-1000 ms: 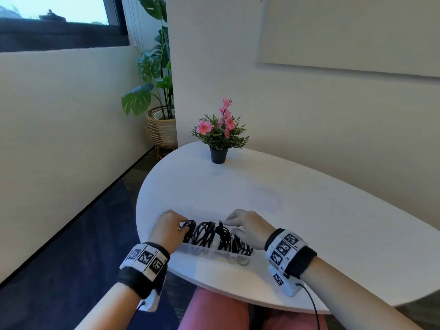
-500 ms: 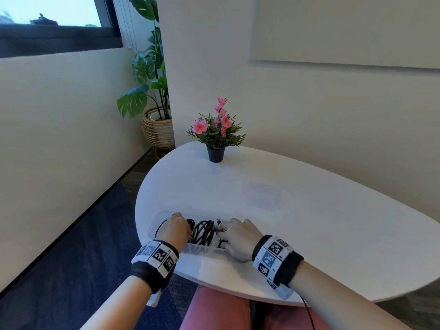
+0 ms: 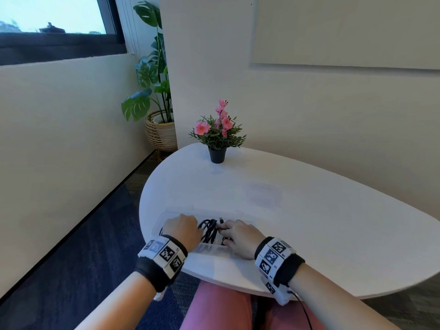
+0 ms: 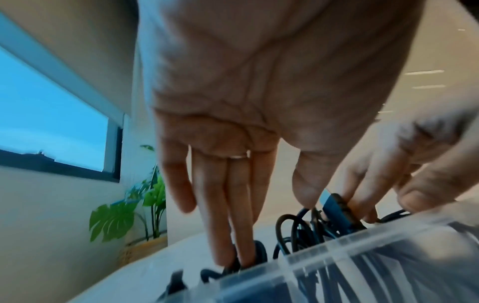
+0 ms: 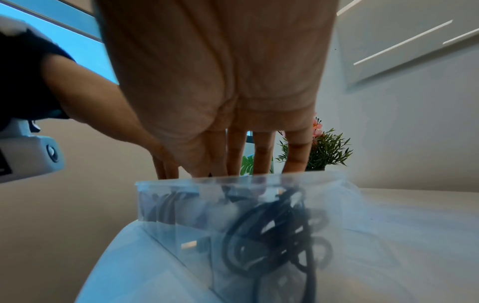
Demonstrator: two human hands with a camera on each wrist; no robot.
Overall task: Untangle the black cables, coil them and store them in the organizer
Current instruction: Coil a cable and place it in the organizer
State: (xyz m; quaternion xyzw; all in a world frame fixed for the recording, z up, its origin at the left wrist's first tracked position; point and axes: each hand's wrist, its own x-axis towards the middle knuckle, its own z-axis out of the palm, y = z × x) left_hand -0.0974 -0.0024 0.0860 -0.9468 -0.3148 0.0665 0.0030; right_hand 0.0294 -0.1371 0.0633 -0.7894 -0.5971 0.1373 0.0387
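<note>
Straight-fingered, the left hand (image 3: 182, 228) and right hand (image 3: 239, 236) press coiled black cables (image 3: 209, 231) into the clear organizer (image 3: 246, 216) at the white table's (image 3: 309, 210) near edge (storing, seemingly; next, withdrawing without springing coils).

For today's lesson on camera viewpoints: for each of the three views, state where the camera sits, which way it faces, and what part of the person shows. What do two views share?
Head: worn high, looks forward and down at the table; both forearms, left hand, right hand.
Left wrist: looks along the palm at fingers reaching into the organizer.
Right wrist: low, faces the organizer wall; palm, fingers.
Shared: head and right wrist both show the flower pot.
</note>
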